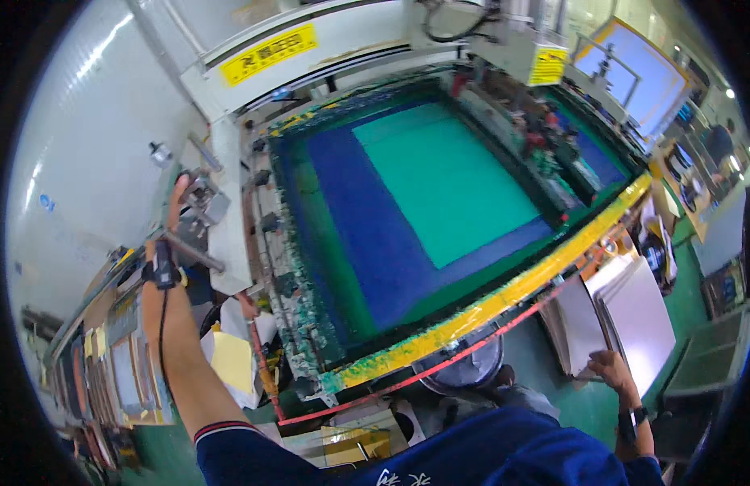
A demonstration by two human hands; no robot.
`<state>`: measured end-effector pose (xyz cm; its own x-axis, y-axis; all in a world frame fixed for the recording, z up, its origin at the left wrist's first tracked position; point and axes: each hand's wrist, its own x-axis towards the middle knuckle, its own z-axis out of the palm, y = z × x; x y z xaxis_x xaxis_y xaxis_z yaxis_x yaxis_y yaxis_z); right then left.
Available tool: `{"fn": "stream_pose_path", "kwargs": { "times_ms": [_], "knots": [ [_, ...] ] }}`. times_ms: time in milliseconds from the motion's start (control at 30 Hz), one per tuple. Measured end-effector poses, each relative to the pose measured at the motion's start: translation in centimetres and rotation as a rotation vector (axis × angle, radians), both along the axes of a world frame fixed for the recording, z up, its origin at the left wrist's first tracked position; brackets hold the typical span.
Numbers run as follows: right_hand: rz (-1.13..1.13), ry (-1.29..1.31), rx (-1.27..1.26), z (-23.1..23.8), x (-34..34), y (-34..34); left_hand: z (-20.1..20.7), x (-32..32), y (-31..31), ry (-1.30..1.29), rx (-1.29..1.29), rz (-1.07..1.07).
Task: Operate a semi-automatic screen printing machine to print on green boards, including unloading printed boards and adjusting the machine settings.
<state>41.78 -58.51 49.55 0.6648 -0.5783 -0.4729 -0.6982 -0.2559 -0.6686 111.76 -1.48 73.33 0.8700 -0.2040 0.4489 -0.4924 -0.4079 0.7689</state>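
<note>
My left hand (pixel 179 199) is raised at the left end of the machine, beside a grey metal clamp-like fitting (pixel 209 201). The fitting and the frame hide most of its fingers, so what it touches does not show. At the lower right, my right hand (pixel 609 369) has its fingers curled, close to the edge of a stack of pale flat sheets (pixel 634 316). Whether a sheet edge is between those fingers I cannot make out. Between my arms lies a large printing screen (pixel 350 211), blue with a bright green rectangle (pixel 448 186), smeared with green ink along its edges.
A yellow front bar (pixel 488 300) and a thin red rail (pixel 423 373) run across before me. An ink-stained carriage (pixel 529 138) crosses the screen's right part. Below stands a round drum (pixel 464 364). Racked boards (pixel 124 364) are at left; a framed screen (pixel 634 73) leans at far right.
</note>
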Motion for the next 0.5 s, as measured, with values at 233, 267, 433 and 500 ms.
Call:
{"fn": "stream_pose_path", "kwargs": {
  "times_ms": [233, 267, 433, 500],
  "knots": [
    [0.069, -0.035, -0.049, -4.1, -2.3, -1.5, -0.1, 0.6, 0.5, 0.02, 0.077, -0.047],
    [0.062, -0.049, -0.036, -3.8, -1.8, -1.2, 0.0, 0.6, 0.7, 0.031, 0.035, -0.029],
    [0.148, -0.07, -0.05, -5.5, -2.0, -2.4, 0.2, 0.8, 0.3, 0.02, 0.035, 0.003],
    [0.205, -0.128, -0.06, -4.9, -1.3, -1.4, -0.1, 1.4, 0.4, -0.029, 0.106, -0.033]
  ]
}}
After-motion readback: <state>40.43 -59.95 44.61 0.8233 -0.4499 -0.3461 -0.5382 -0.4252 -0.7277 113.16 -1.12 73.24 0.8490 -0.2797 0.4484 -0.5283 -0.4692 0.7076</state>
